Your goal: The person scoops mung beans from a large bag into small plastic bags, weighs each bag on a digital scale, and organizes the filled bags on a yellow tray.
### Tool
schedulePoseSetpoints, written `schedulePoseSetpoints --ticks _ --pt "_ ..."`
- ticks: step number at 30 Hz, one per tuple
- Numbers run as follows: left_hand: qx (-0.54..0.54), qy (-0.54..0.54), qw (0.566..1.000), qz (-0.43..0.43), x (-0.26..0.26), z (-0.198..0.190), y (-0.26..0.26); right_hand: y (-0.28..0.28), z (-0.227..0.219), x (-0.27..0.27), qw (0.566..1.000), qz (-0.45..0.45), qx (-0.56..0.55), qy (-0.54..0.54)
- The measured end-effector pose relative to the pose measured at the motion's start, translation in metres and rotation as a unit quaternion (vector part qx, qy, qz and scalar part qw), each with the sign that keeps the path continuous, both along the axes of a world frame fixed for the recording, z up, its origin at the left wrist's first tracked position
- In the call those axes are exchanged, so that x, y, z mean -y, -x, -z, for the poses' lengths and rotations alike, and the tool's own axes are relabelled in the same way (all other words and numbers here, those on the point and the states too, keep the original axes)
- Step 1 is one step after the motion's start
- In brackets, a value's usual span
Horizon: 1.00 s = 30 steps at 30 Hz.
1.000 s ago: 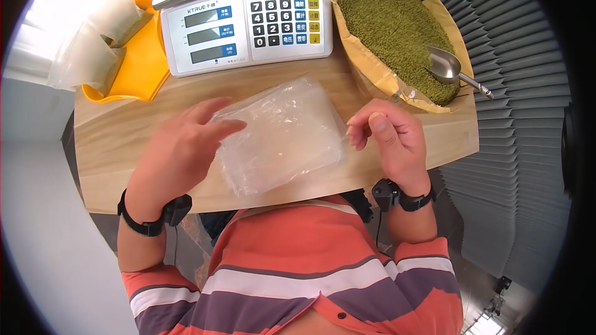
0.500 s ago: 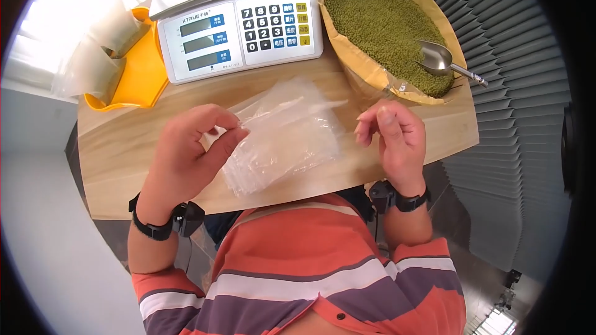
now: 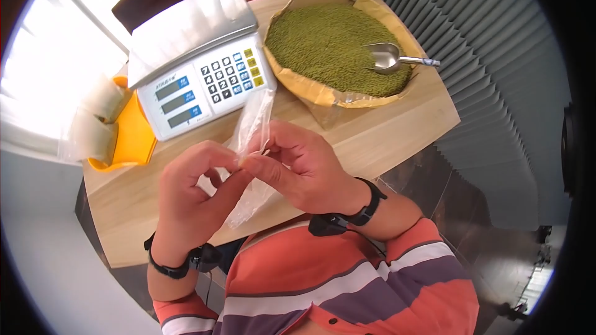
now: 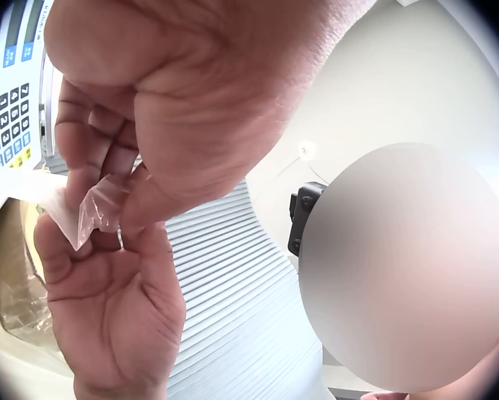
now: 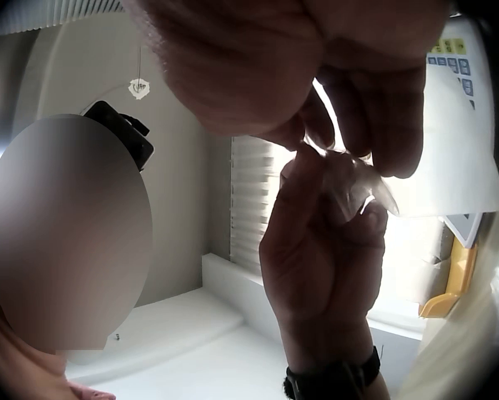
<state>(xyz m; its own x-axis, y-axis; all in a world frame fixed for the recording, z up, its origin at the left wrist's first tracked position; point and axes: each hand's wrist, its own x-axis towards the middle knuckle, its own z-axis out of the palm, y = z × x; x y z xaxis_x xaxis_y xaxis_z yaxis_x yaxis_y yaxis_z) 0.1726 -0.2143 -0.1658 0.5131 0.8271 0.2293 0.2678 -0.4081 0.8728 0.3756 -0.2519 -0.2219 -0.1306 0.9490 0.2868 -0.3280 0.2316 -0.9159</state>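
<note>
A thin clear plastic bag (image 3: 256, 115) stands up between my two hands over the near part of the table. My left hand (image 3: 195, 195) pinches its edge between thumb and forefinger. From the other side my right hand (image 3: 307, 164) pinches the same edge, its thumb tip right at the left fingertips. Both wrist views show the crumpled film (image 4: 101, 212) caught between the fingertips of the two hands. Below the hands, more clear plastic (image 3: 248, 208) lies at the table's near edge, partly hidden by them.
A digital scale (image 3: 208, 84) stands behind the hands. To its right is an open sack (image 3: 304, 90) of small green beans (image 3: 329, 40) with a metal scoop (image 3: 386, 57) in them. Filled bags (image 3: 93, 133) rest in a yellow tray (image 3: 138, 139) at left, on the wooden table (image 3: 379, 142).
My right hand has come left to meet the left hand, and both now pinch a bag lifted from the flat plastic. The head view has turned, shifting the scale and sack leftward.
</note>
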Motion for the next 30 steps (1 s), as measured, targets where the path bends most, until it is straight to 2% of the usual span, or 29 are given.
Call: schedulePoseSetpoints --ticks 3,5,6,7,8,9,11,14,17,20,22,23,25,29,30 --pt "0.041 0.048 0.998 0.004 -0.001 -0.002 -0.001 -0.004 -0.002 -0.004 0.998 0.049 0.007 -0.039" --pt "0.112 0.093 0.987 -0.068 -0.005 -0.008 -0.005 -0.015 -0.006 -0.006 0.996 0.077 0.030 -0.035" --pt "0.096 0.034 0.989 -0.108 -0.009 -0.009 -0.013 -0.021 -0.009 -0.008 0.993 0.099 0.054 -0.027" --pt "0.094 0.032 0.990 -0.102 -0.015 -0.010 -0.017 -0.030 -0.011 -0.012 0.993 0.104 0.052 -0.029" --pt "0.058 -0.095 0.984 -0.140 -0.022 -0.010 -0.023 -0.039 -0.015 -0.017 0.975 0.172 0.129 -0.060" --pt "0.023 -0.220 0.959 -0.176 -0.030 -0.011 -0.029 -0.048 -0.019 -0.021 0.945 0.238 0.204 -0.090" --pt "0.014 -0.251 0.953 -0.169 -0.040 -0.019 -0.047 -0.060 -0.029 -0.025 0.944 0.258 0.195 -0.058" --pt "-0.035 -0.386 0.914 -0.121 -0.056 -0.025 -0.085 -0.078 -0.038 -0.034 0.936 0.279 0.215 -0.009" --pt "-0.120 -0.413 0.900 -0.067 -0.066 -0.022 -0.119 -0.096 -0.040 -0.045 0.914 0.316 0.253 -0.032" --pt "-0.138 -0.409 0.901 -0.051 -0.076 -0.016 -0.141 -0.116 -0.035 -0.058 0.886 0.355 0.296 -0.029" --pt "-0.161 -0.394 0.904 -0.049 -0.086 -0.012 -0.151 -0.131 -0.031 -0.062 0.825 0.345 0.443 -0.058" --pt "-0.184 -0.379 0.906 -0.051 -0.091 -0.010 -0.155 -0.137 -0.033 -0.059 0.826 0.345 0.443 -0.055" --pt "-0.194 -0.365 0.910 -0.043 -0.103 0.001 -0.164 -0.155 -0.046 -0.048 0.788 0.309 0.531 -0.030" --pt "-0.209 -0.299 0.931 -0.016 -0.114 0.013 -0.172 -0.204 -0.065 -0.025 0.786 0.353 0.505 -0.050" --pt "-0.210 -0.295 0.932 -0.016 -0.116 0.015 -0.172 -0.223 -0.065 -0.025 0.712 0.378 0.580 -0.117"
